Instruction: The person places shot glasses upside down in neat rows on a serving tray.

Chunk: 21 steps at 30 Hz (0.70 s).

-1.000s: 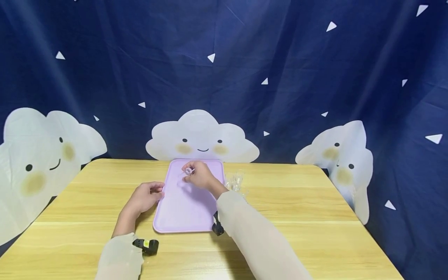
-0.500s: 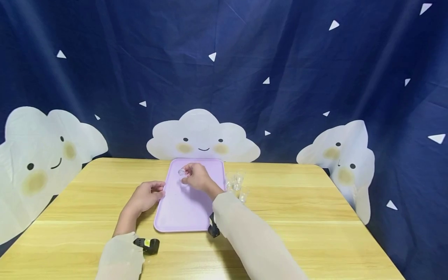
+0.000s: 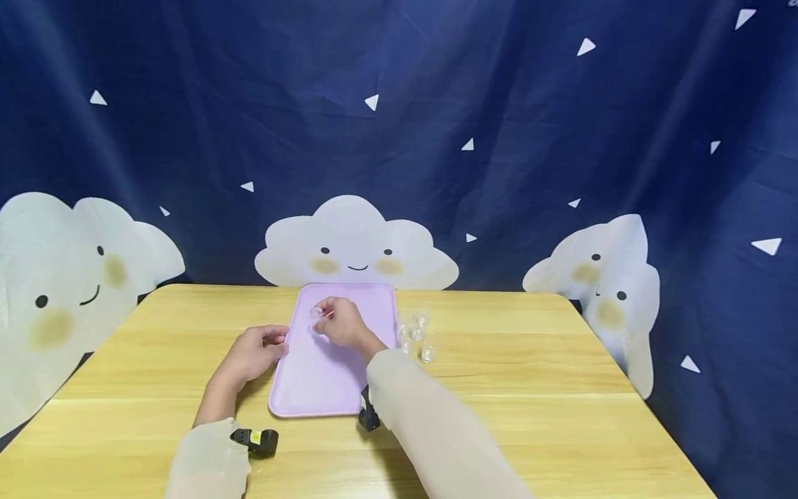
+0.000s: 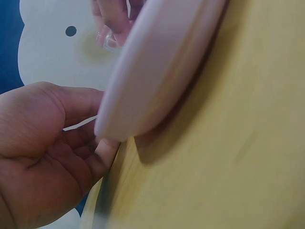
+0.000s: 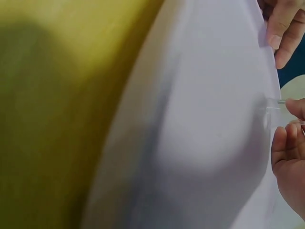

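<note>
The left hand (image 3: 251, 353) is holding the tray (image 3: 314, 391) at its left; the right hand (image 3: 343, 324) is pinching a clear cup (image 3: 315, 312).

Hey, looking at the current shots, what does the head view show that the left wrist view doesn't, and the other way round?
Only the head view: the group of small clear cups on the table to the right of the tray, and both beige sleeves.

Only the left wrist view: the palm side of the left hand.

Both: the left hand's fingers at the tray's edge, the right hand holding a clear piece, the wooden tabletop and the cloud-print backdrop.
</note>
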{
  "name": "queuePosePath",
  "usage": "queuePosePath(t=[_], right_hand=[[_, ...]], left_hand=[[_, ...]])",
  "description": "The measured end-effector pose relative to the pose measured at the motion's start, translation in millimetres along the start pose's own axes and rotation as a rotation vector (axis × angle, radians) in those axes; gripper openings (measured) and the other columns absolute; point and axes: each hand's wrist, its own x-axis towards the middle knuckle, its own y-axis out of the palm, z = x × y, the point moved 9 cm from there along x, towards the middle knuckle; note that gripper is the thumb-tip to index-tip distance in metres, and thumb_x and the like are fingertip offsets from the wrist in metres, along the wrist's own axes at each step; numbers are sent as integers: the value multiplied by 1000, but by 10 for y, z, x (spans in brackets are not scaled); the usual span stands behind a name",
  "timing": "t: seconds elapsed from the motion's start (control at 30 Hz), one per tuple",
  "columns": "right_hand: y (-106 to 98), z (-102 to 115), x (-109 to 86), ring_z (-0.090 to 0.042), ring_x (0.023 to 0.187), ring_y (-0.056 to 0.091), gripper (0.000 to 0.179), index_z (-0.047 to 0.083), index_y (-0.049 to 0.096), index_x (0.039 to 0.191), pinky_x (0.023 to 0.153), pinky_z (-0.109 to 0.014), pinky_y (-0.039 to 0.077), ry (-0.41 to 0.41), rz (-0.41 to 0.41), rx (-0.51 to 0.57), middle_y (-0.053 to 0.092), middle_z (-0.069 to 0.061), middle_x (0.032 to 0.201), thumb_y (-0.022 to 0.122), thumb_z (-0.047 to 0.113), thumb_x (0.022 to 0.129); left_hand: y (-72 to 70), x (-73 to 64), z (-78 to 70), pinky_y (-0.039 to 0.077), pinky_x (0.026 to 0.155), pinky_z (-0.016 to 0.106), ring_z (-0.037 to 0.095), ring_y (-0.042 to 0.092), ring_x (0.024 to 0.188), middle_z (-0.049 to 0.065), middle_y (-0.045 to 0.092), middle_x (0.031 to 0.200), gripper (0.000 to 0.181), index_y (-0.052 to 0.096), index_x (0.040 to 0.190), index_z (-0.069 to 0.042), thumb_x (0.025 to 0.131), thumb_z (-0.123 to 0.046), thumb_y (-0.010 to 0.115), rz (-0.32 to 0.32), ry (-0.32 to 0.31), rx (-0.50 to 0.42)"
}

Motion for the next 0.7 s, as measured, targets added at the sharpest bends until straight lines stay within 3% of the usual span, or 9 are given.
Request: queuePosePath(t=[0.17, 0.7], right_hand=[[17, -1, -27, -6, 76, 57, 29, 1, 72, 110, 68, -17, 48, 13, -9, 21, 71, -11, 101, 78, -3, 82], [-54, 60, -54, -8, 82, 61, 38, 2, 69, 119, 73, -19, 50, 11, -13, -1, 69, -8, 98, 80, 0, 83]], left_hand=[[-10, -17, -7, 52, 93, 47, 33, 63, 109, 23, 69, 118, 40, 59, 134, 9, 97, -6, 64, 0, 1, -12], [-14, -15, -14, 50, 97, 51, 36, 63, 112, 23, 69, 118, 41, 59, 134, 9, 97, -7, 64, 7, 7, 3]])
